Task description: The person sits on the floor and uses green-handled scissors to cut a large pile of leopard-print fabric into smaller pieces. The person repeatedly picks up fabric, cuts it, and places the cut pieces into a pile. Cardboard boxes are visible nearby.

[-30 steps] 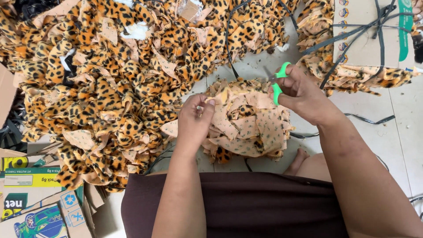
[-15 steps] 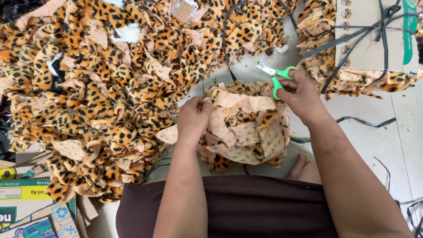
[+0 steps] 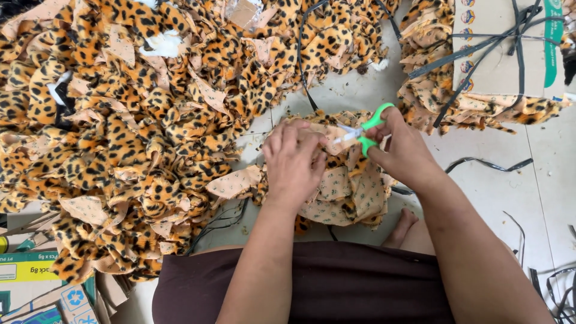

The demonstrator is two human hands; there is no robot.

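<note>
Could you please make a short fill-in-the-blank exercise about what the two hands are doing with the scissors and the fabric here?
1. The right hand holds scissors with handles coloured ____.
2. The left hand presses on a fabric piece whose spotted print resembles a ____.
3. The big heap of fabric pieces lies on the person's ____ side.
4. Black straps cross the ____ box at the top right.

Missing words: green; leopard; left; cardboard

Fuzzy leopard-print cloth pieces; glossy, probably plastic, green-handled scissors.
</note>
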